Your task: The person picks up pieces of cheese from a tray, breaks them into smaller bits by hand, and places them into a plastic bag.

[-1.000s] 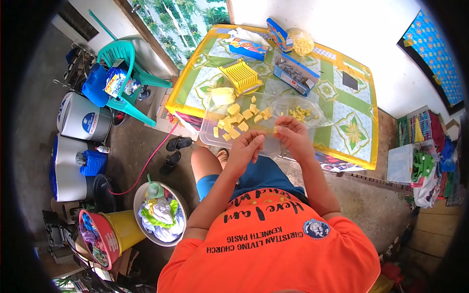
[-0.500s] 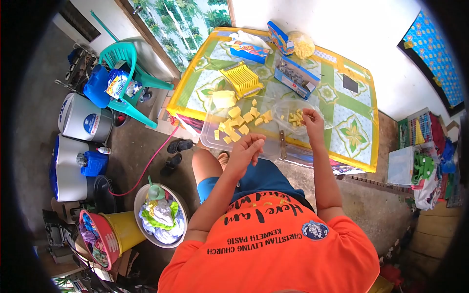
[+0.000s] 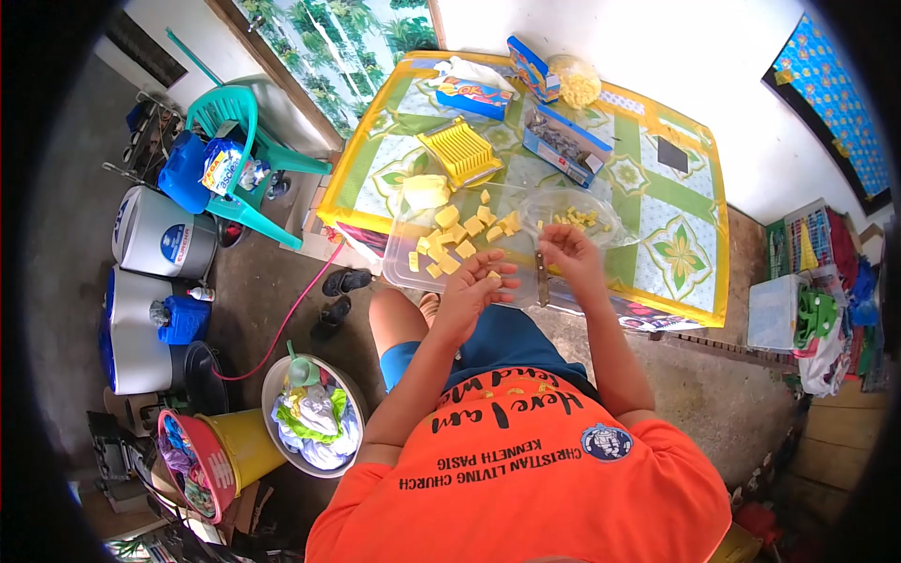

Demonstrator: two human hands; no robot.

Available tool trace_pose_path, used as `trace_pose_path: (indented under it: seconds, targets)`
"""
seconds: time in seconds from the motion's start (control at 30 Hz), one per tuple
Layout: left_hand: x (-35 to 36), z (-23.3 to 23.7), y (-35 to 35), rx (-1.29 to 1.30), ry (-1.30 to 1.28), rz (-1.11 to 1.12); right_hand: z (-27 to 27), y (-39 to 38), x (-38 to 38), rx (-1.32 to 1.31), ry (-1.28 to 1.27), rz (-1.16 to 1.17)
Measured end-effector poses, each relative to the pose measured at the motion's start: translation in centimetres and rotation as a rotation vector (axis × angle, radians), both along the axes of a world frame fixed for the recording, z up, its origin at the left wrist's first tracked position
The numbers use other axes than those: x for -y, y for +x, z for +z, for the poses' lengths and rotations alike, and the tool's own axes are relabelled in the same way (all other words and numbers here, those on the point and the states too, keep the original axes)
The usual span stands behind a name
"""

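Note:
My left hand (image 3: pixel 481 283) hovers over the near edge of a clear plastic tray (image 3: pixel 404 272), its curled fingers around a small yellow piece (image 3: pixel 494 275). My right hand (image 3: pixel 572 253) is closed in a pinch beside a knife (image 3: pixel 542 280); what lies between its fingertips is too small to make out. Several yellow chunks (image 3: pixel 457 233) are scattered over the tray, with a larger pale yellow block (image 3: pixel 425 191) behind them. Smaller yellow bits lie in a clear shallow container (image 3: pixel 615 230) beyond my right hand.
On the patterned tablecloth (image 3: pixel 676 267) stand a yellow slotted rack (image 3: pixel 460 155), an open blue box (image 3: pixel 566 145), another blue box (image 3: pixel 474 98) and a round tub of yellow pieces (image 3: pixel 574 83). A green chair (image 3: pixel 225 108) and a laundry basin (image 3: pixel 349 450) stand at the left.
My right hand has moved left from the clear container to beside the knife, closer to my left hand. My left hand has turned, and the yellow piece in it now shows.

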State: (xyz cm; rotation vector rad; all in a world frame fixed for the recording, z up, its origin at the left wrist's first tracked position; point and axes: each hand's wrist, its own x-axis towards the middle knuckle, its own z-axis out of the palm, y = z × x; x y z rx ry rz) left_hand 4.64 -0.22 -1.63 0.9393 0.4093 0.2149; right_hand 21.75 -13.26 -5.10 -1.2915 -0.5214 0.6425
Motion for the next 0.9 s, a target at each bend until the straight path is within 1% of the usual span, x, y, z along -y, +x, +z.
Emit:
trace_pose_path:
  seconds: [0.1, 0.2, 0.3, 0.4, 0.53, 0.7, 0.8, 0.9]
  targets:
    - [0.0, 0.1, 0.2, 0.004, -0.020, 0.032, 1.5, -1.9, -0.5, 0.054, 0.099, 0.135]
    - [0.1, 0.1, 0.3, -0.011, -0.044, 0.079, 2.9, -3.4, -0.8, 0.065, 0.059, 0.265]
    - [0.2, 0.5, 0.3, -0.016, -0.071, 0.104, 4.9, -4.1, -0.7, 0.210, -0.082, 0.305]
    - [0.1, 0.0, 0.1, -0.005, -0.070, 0.084, 4.4, -4.5, -0.9, 0.361, -0.124, 0.308]
    - [0.2, -0.7, -0.1, 0.000, -0.039, 0.052, 4.4, -5.0, -1.0, 0.370, -0.160, 0.307]
    - [0.2, -0.4, -0.2, 0.021, -0.024, 0.029, 4.8, -5.3, -0.8, 0.395, -0.184, 0.309]
    - [0.2, -0.1, -0.4, 0.012, -0.012, 0.025, 4.8, -5.4, -0.9, 0.461, -0.170, 0.307]
    - [0.2, 0.2, -0.5, 0.014, 0.000, 0.019, 5.5, -6.1, -1.0, 0.375, -0.136, 0.263]
